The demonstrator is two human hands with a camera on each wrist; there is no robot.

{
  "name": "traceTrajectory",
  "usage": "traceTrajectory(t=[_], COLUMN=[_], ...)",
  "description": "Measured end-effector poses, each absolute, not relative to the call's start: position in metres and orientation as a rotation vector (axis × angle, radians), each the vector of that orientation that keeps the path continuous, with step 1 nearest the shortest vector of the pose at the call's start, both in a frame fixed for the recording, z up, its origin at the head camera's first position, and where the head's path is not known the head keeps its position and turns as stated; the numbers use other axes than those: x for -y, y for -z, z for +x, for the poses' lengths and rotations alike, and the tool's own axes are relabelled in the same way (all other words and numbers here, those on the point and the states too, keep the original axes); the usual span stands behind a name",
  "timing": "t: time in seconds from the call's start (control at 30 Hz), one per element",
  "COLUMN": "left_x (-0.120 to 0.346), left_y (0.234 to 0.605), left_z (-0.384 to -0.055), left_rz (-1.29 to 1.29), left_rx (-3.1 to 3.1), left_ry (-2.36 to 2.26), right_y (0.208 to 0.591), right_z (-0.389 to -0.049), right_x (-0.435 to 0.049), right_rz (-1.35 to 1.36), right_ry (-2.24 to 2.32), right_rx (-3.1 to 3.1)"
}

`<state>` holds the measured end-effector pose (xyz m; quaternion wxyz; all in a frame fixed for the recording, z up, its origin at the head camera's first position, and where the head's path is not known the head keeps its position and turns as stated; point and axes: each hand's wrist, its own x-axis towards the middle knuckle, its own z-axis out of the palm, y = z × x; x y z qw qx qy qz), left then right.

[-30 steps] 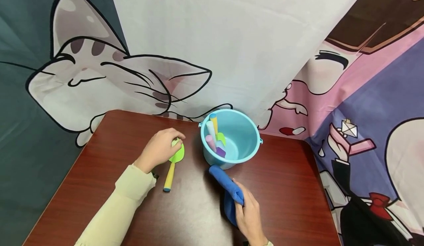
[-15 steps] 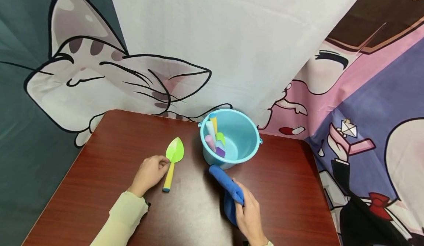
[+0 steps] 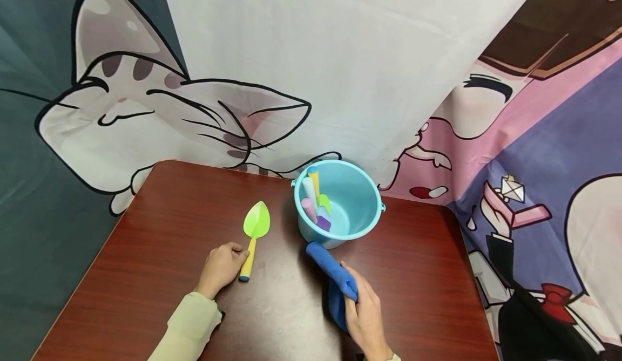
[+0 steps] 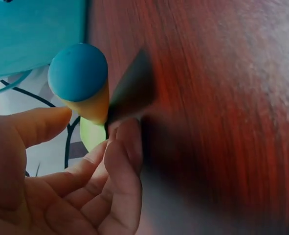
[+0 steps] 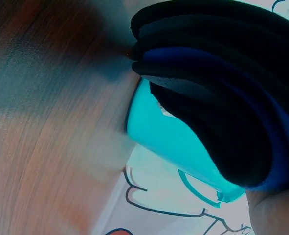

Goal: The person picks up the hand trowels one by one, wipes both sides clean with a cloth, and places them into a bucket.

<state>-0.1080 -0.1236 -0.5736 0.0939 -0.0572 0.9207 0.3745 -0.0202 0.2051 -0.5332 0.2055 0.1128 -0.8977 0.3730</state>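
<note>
A toy trowel (image 3: pixel 256 222) with a green blade and a yellow, blue-ended handle lies on the table, left of the bucket. My left hand (image 3: pixel 221 268) is at the left side of its handle. In the left wrist view, the thumb (image 4: pixel 41 126) and loosely bent fingers sit close about the yellow handle (image 4: pixel 93 105), with a gap at the thumb. My right hand (image 3: pixel 365 312) grips a folded blue cloth (image 3: pixel 332 269), whose far end reaches the front of the light blue bucket (image 3: pixel 357 234). Layers of the cloth (image 5: pixel 281 142) fill much of the right wrist view.
Inside the bucket, several toy tools lean on its left wall, among them a yellow handle (image 3: pixel 315 180), a pale blue one (image 3: pixel 309 188) and a pink one (image 3: pixel 308 209). Behind the brown table (image 3: pixel 160 231) hangs a printed cartoon cloth (image 3: pixel 340 53).
My left hand has drawn back from over the trowel's blade to beside its handle, toward the near edge. The trowel, the right hand and the blue cloth have stayed in place.
</note>
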Motion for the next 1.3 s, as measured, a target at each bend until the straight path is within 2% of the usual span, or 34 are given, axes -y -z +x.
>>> traceTrajectory(t=[0.3, 0.83, 1.3], left_x=[0.125, 0.118, 0.125], left_y=[0.574, 0.572, 0.548], left_z=[-0.110, -0.112, -0.114], left_rz=[-0.260, -0.271, -0.305], left_rx=[-2.587, -2.457, -2.493], left_ry=[-1.165, -1.318, -1.342], right_y=[0.535, 0.535, 0.534], right_z=[-0.021, -0.021, -0.021], right_x=[-0.206, -0.207, -0.207], right_rz=[0.325, 0.307, 0.286], right_ry=[-1.046, -1.051, -1.040], right_rx=[2.492, 2.504, 2.509])
